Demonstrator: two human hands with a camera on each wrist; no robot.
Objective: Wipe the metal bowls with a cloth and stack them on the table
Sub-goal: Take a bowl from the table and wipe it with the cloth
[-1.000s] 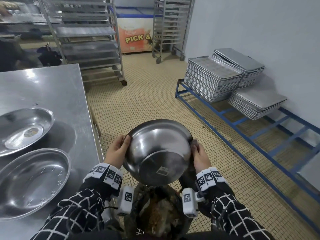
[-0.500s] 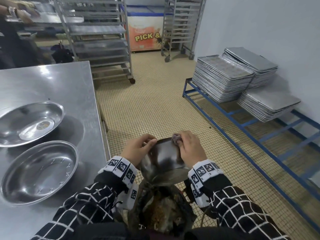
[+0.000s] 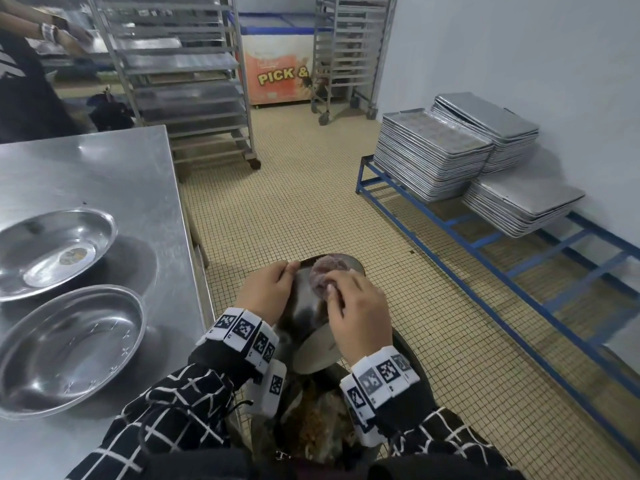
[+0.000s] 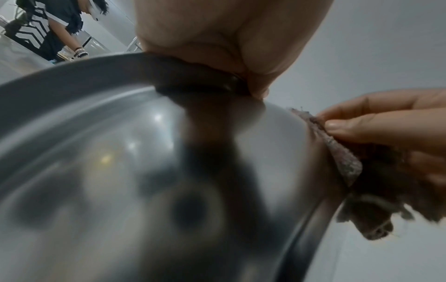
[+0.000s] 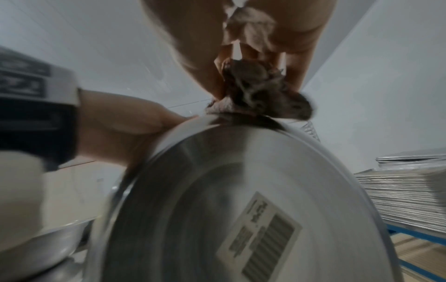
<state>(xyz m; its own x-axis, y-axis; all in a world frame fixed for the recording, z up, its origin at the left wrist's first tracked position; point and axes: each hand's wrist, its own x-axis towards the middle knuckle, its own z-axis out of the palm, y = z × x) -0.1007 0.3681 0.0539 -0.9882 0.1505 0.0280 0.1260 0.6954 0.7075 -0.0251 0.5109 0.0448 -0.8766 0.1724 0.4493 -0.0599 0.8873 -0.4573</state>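
Observation:
I hold a metal bowl (image 3: 304,317) upside down and tilted in front of my body, its flat base with a barcode sticker (image 5: 260,234) turned toward me. My left hand (image 3: 268,292) grips the bowl's rim on the left side. My right hand (image 3: 349,306) pinches a crumpled grey-brown cloth (image 3: 327,277) and presses it on the bowl's outer wall near the far rim. The cloth (image 4: 342,160) also shows against the rim in the left wrist view. Two more metal bowls (image 3: 52,251) (image 3: 65,348) sit upright, side by side, on the steel table (image 3: 114,174) at my left.
Under the held bowl sits a dark bin (image 3: 311,424) with scraps. Stacks of baking trays (image 3: 429,154) rest on a blue floor rack (image 3: 519,258) at the right. Wheeled tray racks (image 3: 187,81) and a chest freezer (image 3: 277,71) stand behind. Another person (image 3: 24,81) works at far left.
The bowl has dropped lower and tipped toward me. My right hand moved from the right rim onto the top of the bowl with the cloth and rubs along it.

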